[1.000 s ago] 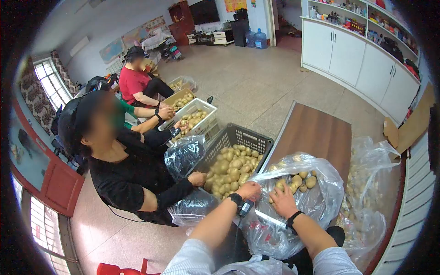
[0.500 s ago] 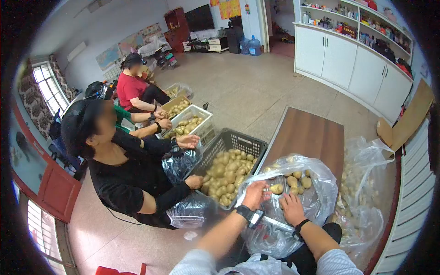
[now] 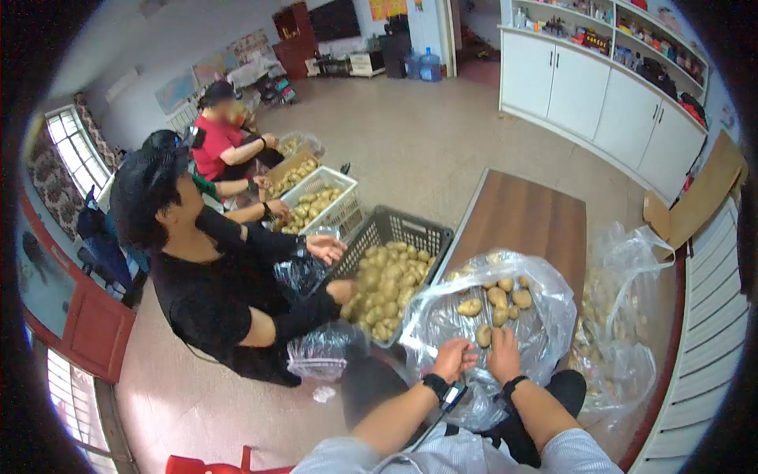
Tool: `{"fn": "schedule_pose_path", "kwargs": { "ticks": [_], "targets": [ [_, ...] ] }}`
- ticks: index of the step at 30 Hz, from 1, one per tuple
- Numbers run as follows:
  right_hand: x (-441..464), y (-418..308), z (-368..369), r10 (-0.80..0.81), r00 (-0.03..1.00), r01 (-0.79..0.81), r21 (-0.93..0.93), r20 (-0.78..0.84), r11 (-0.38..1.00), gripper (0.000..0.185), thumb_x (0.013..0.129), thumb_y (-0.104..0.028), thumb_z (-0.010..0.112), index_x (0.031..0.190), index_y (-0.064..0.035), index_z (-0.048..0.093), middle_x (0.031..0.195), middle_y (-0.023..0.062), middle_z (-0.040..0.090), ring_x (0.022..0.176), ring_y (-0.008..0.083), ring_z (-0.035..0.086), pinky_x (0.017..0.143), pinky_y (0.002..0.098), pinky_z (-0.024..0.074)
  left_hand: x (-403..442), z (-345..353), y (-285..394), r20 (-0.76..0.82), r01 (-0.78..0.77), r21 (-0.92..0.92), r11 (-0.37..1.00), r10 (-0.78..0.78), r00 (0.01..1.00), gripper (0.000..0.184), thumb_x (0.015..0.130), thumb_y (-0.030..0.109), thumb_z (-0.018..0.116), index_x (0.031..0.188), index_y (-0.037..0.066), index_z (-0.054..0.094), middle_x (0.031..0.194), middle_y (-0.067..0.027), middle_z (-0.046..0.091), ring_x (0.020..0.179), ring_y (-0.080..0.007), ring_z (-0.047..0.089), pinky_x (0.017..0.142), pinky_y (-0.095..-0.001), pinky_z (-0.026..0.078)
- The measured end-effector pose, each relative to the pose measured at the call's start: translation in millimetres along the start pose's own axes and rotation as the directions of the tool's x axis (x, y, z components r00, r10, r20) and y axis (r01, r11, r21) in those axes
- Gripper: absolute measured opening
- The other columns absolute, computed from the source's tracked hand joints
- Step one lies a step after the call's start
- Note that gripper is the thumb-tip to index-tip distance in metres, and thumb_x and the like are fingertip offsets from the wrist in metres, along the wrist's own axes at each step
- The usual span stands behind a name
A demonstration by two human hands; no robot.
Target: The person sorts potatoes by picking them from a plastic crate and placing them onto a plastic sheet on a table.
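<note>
On the clear plastic bag point(image 3: 545, 336) in front of me lie several yellowish potatoes point(image 3: 497, 297). One oval potato point(image 3: 470, 306) sits a little apart on the left. My left hand point(image 3: 455, 359) hovers over the near part of the bag, fingers loosely curled and apart, holding nothing. Beside it, my right hand point(image 3: 504, 355) reaches forward with its fingers stretched out. Its fingertips are against the side of a rounder potato point(image 3: 484, 336), the nearest one to me. The right thumb is mostly hidden.
A dark crate of potatoes point(image 3: 410, 229) stands left of the wooden tabletop point(image 3: 525, 213). A co-worker in black point(image 3: 221, 292) reaches into it. Farther off, two people sit by a white crate point(image 3: 343, 201). Another plastic bag point(image 3: 624, 316) lies on the right, near white cabinets point(image 3: 584, 87).
My left hand has let go of the oval potato and drawn back toward me. My right hand has shifted slightly nearer, with the rounder potato now showing at its fingertips. The view has tilted slightly down.
</note>
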State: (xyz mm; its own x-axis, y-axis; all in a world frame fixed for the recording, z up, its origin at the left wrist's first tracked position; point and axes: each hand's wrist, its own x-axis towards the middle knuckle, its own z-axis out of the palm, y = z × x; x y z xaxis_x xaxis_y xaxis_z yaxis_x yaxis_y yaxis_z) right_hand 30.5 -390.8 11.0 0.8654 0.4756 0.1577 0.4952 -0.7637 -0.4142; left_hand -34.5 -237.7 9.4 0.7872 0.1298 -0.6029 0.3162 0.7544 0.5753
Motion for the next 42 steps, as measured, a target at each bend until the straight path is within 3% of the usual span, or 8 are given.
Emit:
{"fn": "schedule_pose_path", "kwargs": {
  "ticks": [10,12,13,16,21,23,26,42],
  "targets": [
    [4.4,18.8,20.6,0.253,0.965,-0.262,0.334,0.072,0.906,0.047,0.078,-0.006,0.057,0.123,0.0025,0.045,0.108,0.0238,0.057,0.101,0.0401,0.055,0.092,0.0418,0.0434,-3.2,-1.4,-5.9,-0.072,0.027,0.189,0.982,-0.014,0.997,0.019,0.087,0.025,0.054,0.098,0.010,0.053,0.087,-0.0015,0.054,0.075,-0.0166,0.061,0.059,-0.0289,0.053],
    [10.3,10.5,13.1,0.270,0.962,-0.219,0.494,-0.032,0.841,0.040,0.081,-0.013,0.061,0.116,0.0029,0.051,0.094,0.0175,0.062,0.084,0.0304,0.062,0.077,0.0381,0.0503,1.7,-4.0,-12.9,-0.101,0.010,0.163,0.987,0.007,0.995,0.023,0.088,0.028,0.053,0.102,0.010,0.054,0.090,-0.0025,0.054,0.079,-0.0167,0.061,0.060,-0.0280,0.053],
    [12.8,0.9,7.6,0.371,0.908,-0.398,0.670,0.193,0.626,0.041,0.085,-0.021,0.061,0.117,0.0022,0.051,0.083,0.0104,0.062,0.064,0.0191,0.060,0.057,0.0307,0.0501,1.0,-4.1,-10.9,-0.097,0.004,0.174,0.985,0.013,0.995,0.024,0.089,0.030,0.052,0.103,0.010,0.054,0.090,-0.0030,0.056,0.078,-0.0164,0.061,0.059,-0.0275,0.052],
    [16.2,-30.8,-8.8,0.361,0.810,-0.576,0.744,0.462,0.339,0.039,0.088,-0.027,0.060,0.114,0.0015,0.053,0.076,0.0067,0.060,0.050,0.0130,0.054,0.042,0.0258,0.0424,0.2,2.7,-7.8,-0.030,0.006,0.118,0.993,-0.002,1.000,0.028,0.092,0.035,0.050,0.103,0.010,0.055,0.089,-0.0038,0.058,0.075,-0.0161,0.061,0.057,-0.0273,0.052],
    [8.7,-37.1,26.7,0.329,0.810,-0.586,0.703,0.486,0.404,0.039,0.094,-0.036,0.049,0.098,-0.0002,0.062,0.074,0.0113,0.063,0.049,0.0201,0.057,0.043,0.0310,0.0438,4.7,-2.3,-14.5,-0.015,0.000,-0.009,1.000,0.000,1.000,0.033,0.094,0.039,0.046,0.106,0.010,0.054,0.090,-0.0047,0.062,0.071,-0.0175,0.063,0.056,-0.0316,0.054],
    [6.6,-38.1,30.2,0.100,0.992,-0.125,0.512,0.075,0.850,0.043,0.094,-0.039,0.044,0.086,-0.0011,0.064,0.074,0.0197,0.063,0.058,0.0330,0.061,0.052,0.0418,0.0453,9.1,-7.3,-18.4,-0.009,0.026,-0.042,0.999,-0.026,1.000,0.032,0.095,0.038,0.045,0.108,0.010,0.053,0.091,-0.0054,0.063,0.074,-0.0184,0.064,0.058,-0.0331,0.055],
    [7.5,-52.0,-0.4,0.124,0.969,-0.167,0.193,0.216,0.967,0.044,0.093,-0.040,0.044,0.084,-0.0033,0.064,0.078,0.0236,0.062,0.069,0.0423,0.060,0.063,0.0476,0.0454,9.4,-6.0,-19.8,-0.045,0.077,-0.142,0.987,-0.084,0.995,0.029,0.095,0.034,0.046,0.112,0.010,0.051,0.097,-0.0081,0.062,0.082,-0.0215,0.066,0.065,-0.0388,0.057],
    [-4.5,-11.6,12.2,0.118,0.988,-0.149,0.392,0.102,0.908,0.019,0.085,-0.019,0.059,0.095,-0.0030,0.059,0.076,0.0158,0.062,0.073,0.0353,0.061,0.064,0.0434,0.0462,27.6,-22.4,82.2,-0.288,-0.312,-0.565,0.764,0.172,0.942,0.026,0.093,0.020,0.054,0.112,0.005,0.047,0.104,-0.0128,0.054,0.095,-0.0291,0.055,0.081,-0.0481,0.053]
  ]
}}
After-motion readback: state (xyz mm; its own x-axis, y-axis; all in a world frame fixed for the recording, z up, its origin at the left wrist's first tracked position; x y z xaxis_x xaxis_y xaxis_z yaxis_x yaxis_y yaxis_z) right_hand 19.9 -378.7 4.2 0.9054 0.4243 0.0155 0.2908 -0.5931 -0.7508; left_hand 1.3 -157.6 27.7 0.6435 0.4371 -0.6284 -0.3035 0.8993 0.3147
